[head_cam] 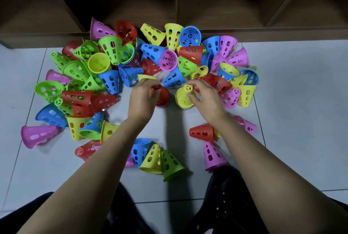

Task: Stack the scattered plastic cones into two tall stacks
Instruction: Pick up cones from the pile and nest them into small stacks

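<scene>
Two short stacks of perforated plastic cones stand on the tiled floor in the middle. The left stack is topped by a red cone [163, 96], the right one by a yellow cone [182, 96]. My left hand [141, 99] has its fingers curled round the narrow top of the red cone. My right hand [204, 96] pinches the tip of the yellow cone between thumb and fingers. A big pile of scattered cones [113, 58] in green, blue, red, yellow and pink lies behind and to the left of the stacks.
A dark wooden shelf unit [177, 26] runs along the back edge of the pile. Loose cones lie near me: a blue, yellow and green group [156, 156], a red cone [202, 132] and a pink cone [212, 156]. My dark-clad legs [226, 205] are at the bottom.
</scene>
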